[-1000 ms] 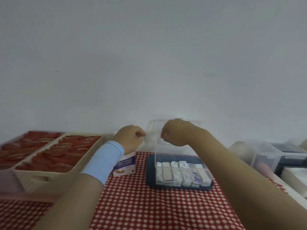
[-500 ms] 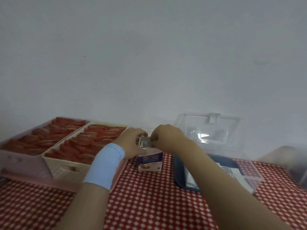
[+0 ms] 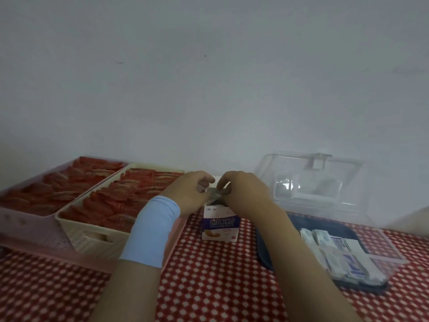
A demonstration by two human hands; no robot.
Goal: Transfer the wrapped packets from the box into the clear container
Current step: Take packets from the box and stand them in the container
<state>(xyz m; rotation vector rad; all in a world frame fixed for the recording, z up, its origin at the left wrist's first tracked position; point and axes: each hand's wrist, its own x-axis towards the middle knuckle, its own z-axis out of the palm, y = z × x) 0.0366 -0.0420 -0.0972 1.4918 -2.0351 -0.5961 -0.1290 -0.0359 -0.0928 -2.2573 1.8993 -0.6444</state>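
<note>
In the head view, your left hand (image 3: 190,194) and right hand (image 3: 243,194) meet over the open top of the small box (image 3: 220,226), which stands upright on the checked cloth (image 3: 209,287) at 6 o'clock from your knuckles. Both hands are curled tight, and thumb and fingertips seem to pinch the ends of a thin bundle of wrapped packets (image 3: 214,194) at the box mouth. Blur hides how many you hold. To do this well, draw the bundle straight up toward 12 o'clock so the light box does not tip, or steady the box with your left hand. Then carry the packets toward 4 o'clock and go in over the near wall. The clear container (image 3: 385,247) sits there on a dark tray (image 3: 264,252), its lid (image 3: 308,180) tipped back at 12 o'clock. White and blue packets (image 3: 336,252) already lie inside it in a row, so set yours beside them. The packets look flat, slippery and light. Cream and pink baskets (image 3: 92,235) of red wrappers sit at 9 o'clock.
</note>
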